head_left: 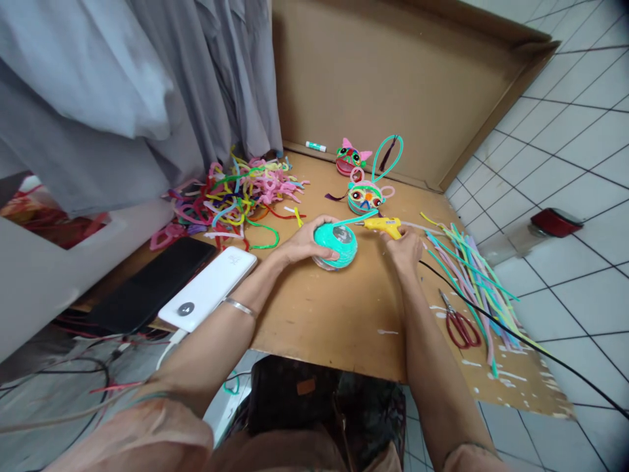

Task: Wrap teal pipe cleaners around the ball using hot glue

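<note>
My left hand (310, 240) is wrapped round a ball (350, 248) covered in coiled turquoise pipe cleaner, with a bare greyish patch on top. From the ball a loose turquoise pipe cleaner end (364, 216) sticks out to the right. A yellow hot glue gun (385, 226) is gripped in my right hand (403, 249), its nozzle pointing left close to that loose strand. Whether the nozzle touches the strand I cannot tell. Just behind stands a turquoise face ornament (365, 198) with pink ears and a loop.
Left lies a heap of coloured pipe cleaners (236, 193), with a white power bank (209, 288) and a black phone (152, 285) nearer. At right are straight pipe cleaners (474, 282), red-handled scissors (460, 324) and the black cord (491, 314). Another face ornament (350, 157) and a glue stick (315, 146) sit behind.
</note>
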Available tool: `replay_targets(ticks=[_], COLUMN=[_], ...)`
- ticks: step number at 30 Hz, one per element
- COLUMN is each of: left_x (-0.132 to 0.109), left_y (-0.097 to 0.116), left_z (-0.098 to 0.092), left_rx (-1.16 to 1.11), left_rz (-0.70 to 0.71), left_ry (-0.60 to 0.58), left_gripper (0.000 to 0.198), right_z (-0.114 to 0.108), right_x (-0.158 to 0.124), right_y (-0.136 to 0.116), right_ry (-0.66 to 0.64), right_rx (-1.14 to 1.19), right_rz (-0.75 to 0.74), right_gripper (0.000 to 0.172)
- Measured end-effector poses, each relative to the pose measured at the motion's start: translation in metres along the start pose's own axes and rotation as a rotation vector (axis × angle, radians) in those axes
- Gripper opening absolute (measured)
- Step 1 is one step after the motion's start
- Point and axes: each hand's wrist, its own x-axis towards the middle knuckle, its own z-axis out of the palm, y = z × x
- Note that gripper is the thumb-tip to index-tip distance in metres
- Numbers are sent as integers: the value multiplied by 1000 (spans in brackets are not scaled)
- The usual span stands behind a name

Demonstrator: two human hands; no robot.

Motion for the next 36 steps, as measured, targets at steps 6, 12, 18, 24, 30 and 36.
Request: replay_targets(ticks=[6,12,18,24,30,36], left_x=[0,-2,2,3,6,6], left_y=[3,3,0,0,-6,-9], left_z=[-1,0,0,0,-1,2], left_rx=[91,63,146,179,155,172], left_rz=[28,17,60,89,102,160], left_ry=[24,69,118,155,210,257], left_gripper=[83,79,77,73,70,67], right_z=[2,12,17,3,6,8], right_x=[-21,-30,-41,-56,-41,-46], right_y=[-13,-9,-23,-71,-98,-88], right_ry=[-233,-172,-133,-243,-381,-478], right_rx=[-263,-332,236,730,910,975], right_rz=[102,-112,-433,-414,-255,-142], right_gripper=[46,47,41,37,30,20])
